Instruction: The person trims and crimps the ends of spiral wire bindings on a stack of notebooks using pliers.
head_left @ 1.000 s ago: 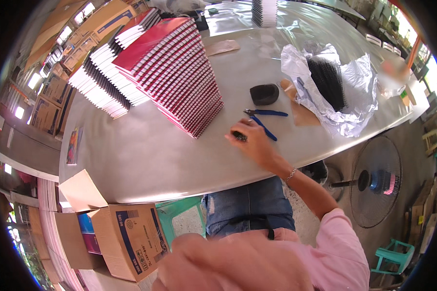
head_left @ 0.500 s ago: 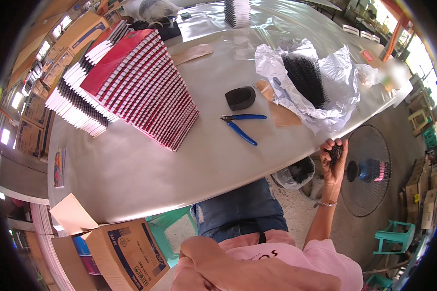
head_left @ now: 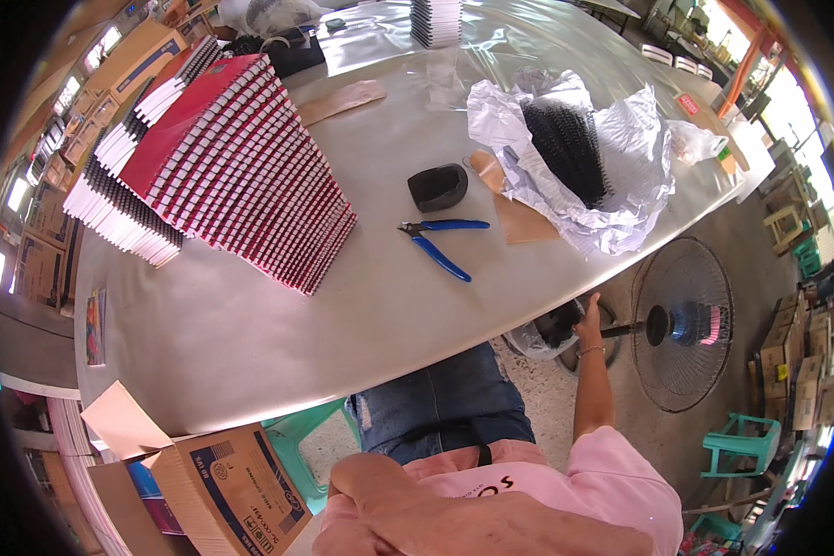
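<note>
My right hand (head_left: 587,318) is below the table's right edge, at the rim of a plastic-lined bin (head_left: 533,341). Its visible fingers are apart, the rest turned away toward the bin. Dark scraps (head_left: 559,324) show in the bin beside the fingers. My left forearm (head_left: 491,510) is bent across my chest, its hand out of sight. On the table lie blue-handled cutting pliers (head_left: 443,243), jaws to the left, and a black rounded block (head_left: 437,188). Black binding combs (head_left: 565,153) rest in crumpled white paper (head_left: 635,157).
A tall stack of red-covered bound books (head_left: 250,176) stands on the table (head_left: 250,343) at left. An open cardboard box (head_left: 236,486) and a green stool (head_left: 296,440) are at lower left. A standing fan (head_left: 681,324) is close to my right arm.
My right hand has dropped from the table's edge, where it clutched black scraps, down to the bin. The view has shifted slightly, while the things on the table stay put.
</note>
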`<state>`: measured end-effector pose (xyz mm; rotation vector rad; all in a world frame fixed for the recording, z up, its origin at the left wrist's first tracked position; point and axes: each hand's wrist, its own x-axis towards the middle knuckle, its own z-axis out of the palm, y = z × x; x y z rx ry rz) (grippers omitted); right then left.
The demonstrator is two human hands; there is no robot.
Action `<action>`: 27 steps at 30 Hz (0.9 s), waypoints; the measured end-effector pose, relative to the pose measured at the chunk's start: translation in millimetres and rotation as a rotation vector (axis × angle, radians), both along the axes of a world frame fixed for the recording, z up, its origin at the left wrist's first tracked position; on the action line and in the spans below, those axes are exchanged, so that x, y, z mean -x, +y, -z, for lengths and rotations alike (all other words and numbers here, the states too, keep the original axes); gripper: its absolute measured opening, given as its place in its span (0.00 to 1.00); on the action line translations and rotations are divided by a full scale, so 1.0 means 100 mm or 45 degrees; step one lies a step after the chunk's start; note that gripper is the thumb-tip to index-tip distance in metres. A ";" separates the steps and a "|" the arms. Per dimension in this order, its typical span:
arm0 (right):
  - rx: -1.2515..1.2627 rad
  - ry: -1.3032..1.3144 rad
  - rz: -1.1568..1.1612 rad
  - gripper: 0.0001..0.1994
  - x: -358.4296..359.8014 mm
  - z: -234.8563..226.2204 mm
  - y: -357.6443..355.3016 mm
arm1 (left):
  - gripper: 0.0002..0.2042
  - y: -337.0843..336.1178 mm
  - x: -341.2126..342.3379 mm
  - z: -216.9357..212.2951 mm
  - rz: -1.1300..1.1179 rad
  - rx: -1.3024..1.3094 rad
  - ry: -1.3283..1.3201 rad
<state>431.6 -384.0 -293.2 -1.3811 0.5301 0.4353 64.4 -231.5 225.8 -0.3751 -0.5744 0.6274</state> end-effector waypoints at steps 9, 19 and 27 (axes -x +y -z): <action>0.494 -1.607 0.745 0.10 0.49 -1.39 0.67 | 0.38 0.35 0.07 0.25 -0.100 -0.459 0.022; 0.484 -1.986 -1.316 0.25 1.63 -3.33 2.31 | 0.32 1.12 0.43 0.22 -0.726 -1.183 0.103; 0.950 -1.848 -1.398 0.39 1.72 -2.77 2.48 | 0.23 2.51 0.59 0.26 -1.995 -1.232 2.089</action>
